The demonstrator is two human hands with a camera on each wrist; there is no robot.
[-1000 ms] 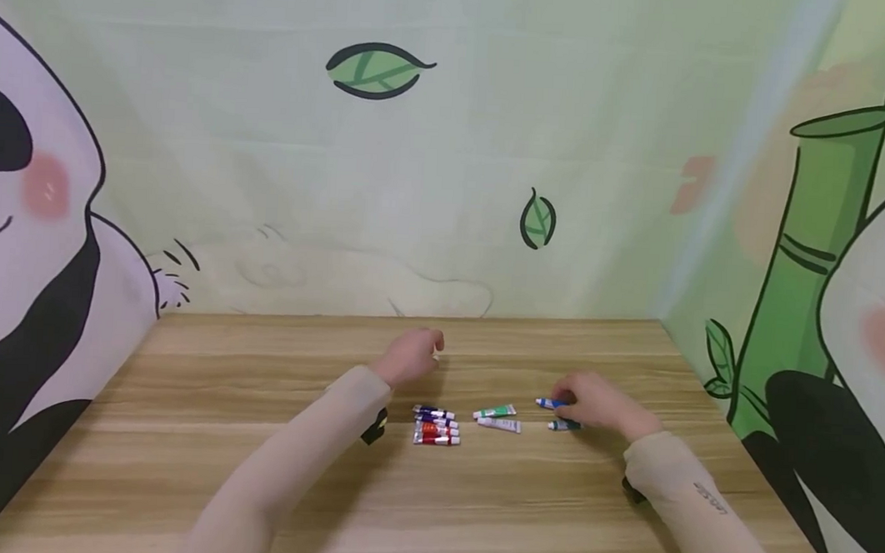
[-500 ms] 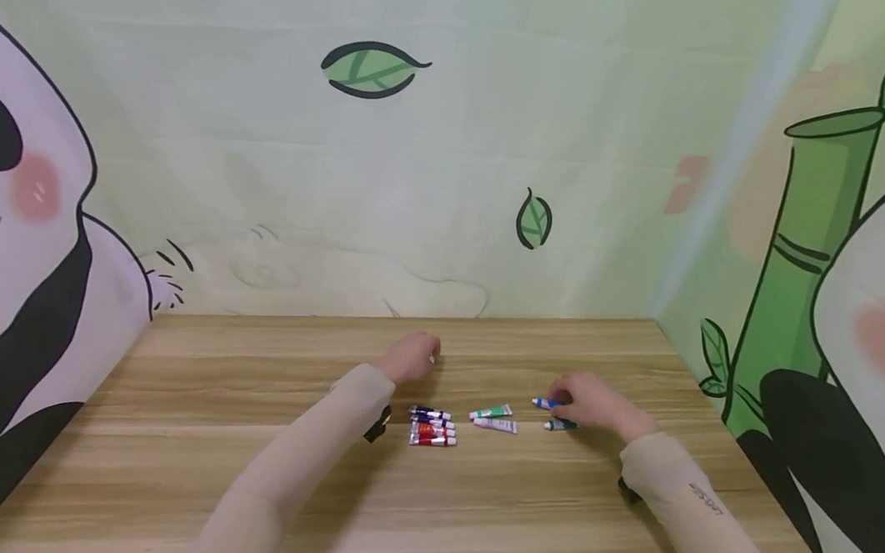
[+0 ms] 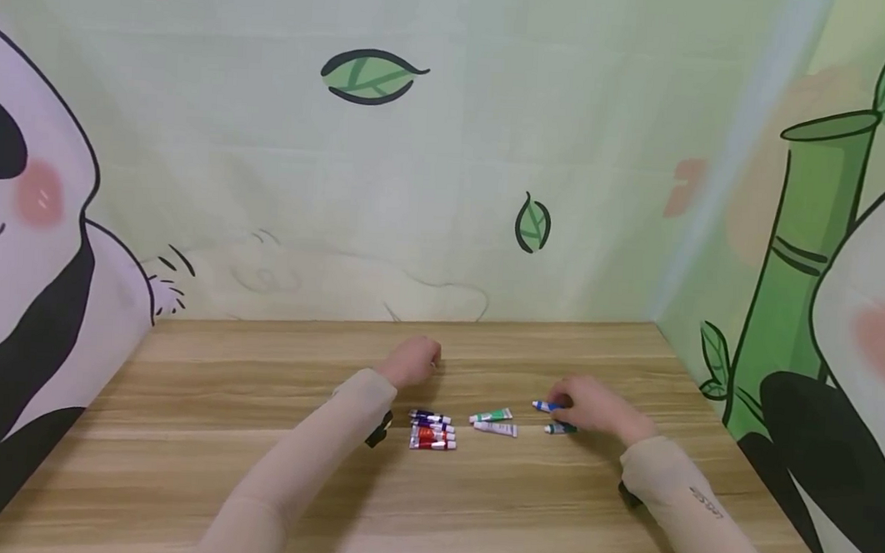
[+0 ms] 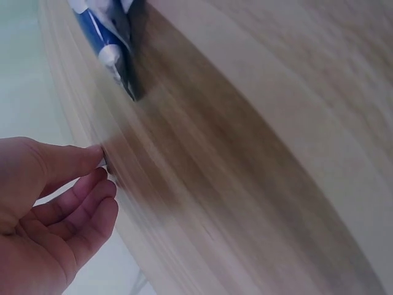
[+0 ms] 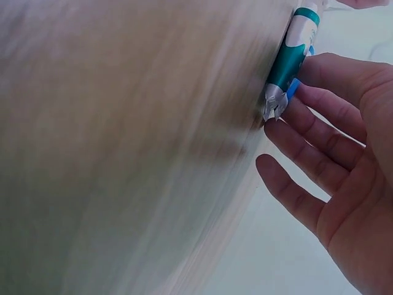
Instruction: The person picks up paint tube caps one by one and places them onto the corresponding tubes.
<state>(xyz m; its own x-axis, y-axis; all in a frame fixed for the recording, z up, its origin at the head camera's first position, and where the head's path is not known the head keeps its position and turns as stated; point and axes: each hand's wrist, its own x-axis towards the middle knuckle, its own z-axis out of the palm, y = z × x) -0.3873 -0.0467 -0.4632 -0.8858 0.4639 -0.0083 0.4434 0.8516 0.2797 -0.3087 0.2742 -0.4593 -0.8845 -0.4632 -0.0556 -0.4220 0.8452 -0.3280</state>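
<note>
Several small paint tubes lie on the wooden table (image 3: 201, 431). My right hand (image 3: 593, 404) pinches a blue paint tube (image 3: 543, 406) between thumb and index finger; the other fingers spread loosely in the right wrist view. Just nearer to me lies a teal paint tube (image 5: 288, 58), partly under that hand in the head view. My left hand (image 3: 411, 361) is low over the table behind the left cluster, its thumb meeting the curled index finger. A pale sliver shows at those fingertips, and I cannot tell whether it is a held thing.
A dark blue tube (image 3: 430, 416), an orange-red tube (image 3: 432, 435) and a red tube (image 3: 432, 445) lie side by side in the left cluster. In the middle are a green tube (image 3: 491, 415) and a pale lilac tube (image 3: 495, 429). A printed backdrop (image 3: 449, 160) stands behind the table.
The left hand's fingers have curled in a little, and the hand stays in about the same place. The right hand and the tubes keep their places; the head view shifts slightly.
</note>
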